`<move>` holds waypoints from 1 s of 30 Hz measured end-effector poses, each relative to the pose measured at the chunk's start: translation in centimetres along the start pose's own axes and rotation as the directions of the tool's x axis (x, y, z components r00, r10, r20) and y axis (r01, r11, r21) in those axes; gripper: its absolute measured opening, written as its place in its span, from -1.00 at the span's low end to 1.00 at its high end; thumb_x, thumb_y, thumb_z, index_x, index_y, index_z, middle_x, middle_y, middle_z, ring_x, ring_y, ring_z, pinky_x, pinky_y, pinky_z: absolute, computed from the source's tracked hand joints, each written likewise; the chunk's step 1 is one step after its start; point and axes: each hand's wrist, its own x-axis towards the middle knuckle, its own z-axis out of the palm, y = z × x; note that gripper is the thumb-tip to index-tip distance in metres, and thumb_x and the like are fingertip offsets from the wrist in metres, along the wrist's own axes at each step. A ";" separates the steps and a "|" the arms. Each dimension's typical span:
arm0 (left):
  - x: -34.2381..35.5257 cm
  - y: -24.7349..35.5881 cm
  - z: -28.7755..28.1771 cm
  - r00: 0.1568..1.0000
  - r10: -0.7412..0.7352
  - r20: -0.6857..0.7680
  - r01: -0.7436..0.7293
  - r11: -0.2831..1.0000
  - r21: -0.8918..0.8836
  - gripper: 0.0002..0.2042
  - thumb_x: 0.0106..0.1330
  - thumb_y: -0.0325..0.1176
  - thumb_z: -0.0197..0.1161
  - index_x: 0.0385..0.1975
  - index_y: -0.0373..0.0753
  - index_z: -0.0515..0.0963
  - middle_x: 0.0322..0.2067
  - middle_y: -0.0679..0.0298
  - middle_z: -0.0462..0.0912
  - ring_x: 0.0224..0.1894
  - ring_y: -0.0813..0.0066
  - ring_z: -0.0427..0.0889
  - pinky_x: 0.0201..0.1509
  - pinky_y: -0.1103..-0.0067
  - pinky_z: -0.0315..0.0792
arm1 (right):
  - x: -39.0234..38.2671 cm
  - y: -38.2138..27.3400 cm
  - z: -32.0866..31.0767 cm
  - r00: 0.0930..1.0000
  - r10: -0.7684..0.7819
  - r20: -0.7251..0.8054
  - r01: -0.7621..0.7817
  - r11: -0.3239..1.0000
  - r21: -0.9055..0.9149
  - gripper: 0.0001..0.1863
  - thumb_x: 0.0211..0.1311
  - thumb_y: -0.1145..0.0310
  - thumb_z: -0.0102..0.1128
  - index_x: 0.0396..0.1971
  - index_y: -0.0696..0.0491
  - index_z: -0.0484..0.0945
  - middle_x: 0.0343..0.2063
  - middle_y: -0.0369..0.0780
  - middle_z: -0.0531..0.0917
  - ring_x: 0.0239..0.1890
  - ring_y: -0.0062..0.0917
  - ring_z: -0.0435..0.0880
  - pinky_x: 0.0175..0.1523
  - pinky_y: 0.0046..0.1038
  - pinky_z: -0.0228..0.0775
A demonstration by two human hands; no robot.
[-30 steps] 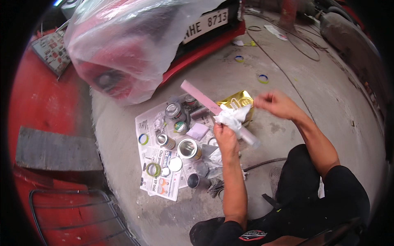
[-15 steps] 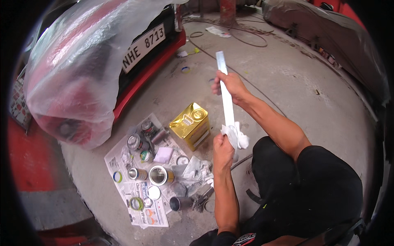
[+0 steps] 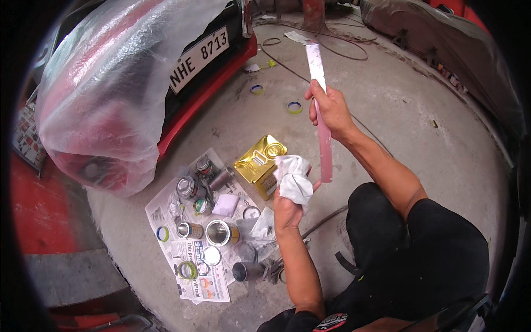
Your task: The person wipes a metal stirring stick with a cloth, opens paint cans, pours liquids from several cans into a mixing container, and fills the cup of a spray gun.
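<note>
My right hand (image 3: pixel 333 112) grips a long, flat metal strip (image 3: pixel 325 149), like a steel ruler, round its upper middle. The strip is tilted close to upright, and its lower part reflects pinkish. My left hand (image 3: pixel 287 214) is turned palm up with a crumpled white cloth (image 3: pixel 296 180) in it; the cloth hides most of the fingers. A small gap separates the cloth from the strip's lower end. Just left of the cloth stands a gold rectangular can (image 3: pixel 259 160) on the floor.
Newspaper (image 3: pixel 218 291) on the floor bears several tins, an open tin (image 3: pixel 233 235) and a pale pink block (image 3: pixel 225 205). A red car under plastic sheeting (image 3: pixel 99 94) stands at left. Tape rolls (image 3: pixel 294 108) and a hose (image 3: pixel 365 53) lie beyond my hands.
The cloth was wrapped round the strip's lower end. Now my left hand has come off the strip to the left, turned palm up, and the right has moved slightly right with the strip.
</note>
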 end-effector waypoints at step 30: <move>-0.1 -3.3 2.9 0.979 -0.200 0.029 0.152 0.823 0.547 -0.80 0.44 -0.35 -0.03 -0.26 -0.35 0.49 -0.50 0.24 0.59 -0.57 0.51 0.60 -0.50 0.57 0.51 | 3.7 4.7 -2.6 0.945 0.085 -0.314 -0.076 0.996 0.040 -0.72 0.41 0.17 -0.07 -0.38 0.09 0.39 -0.72 -0.27 0.47 -0.71 -0.59 0.39 -0.58 -0.53 0.25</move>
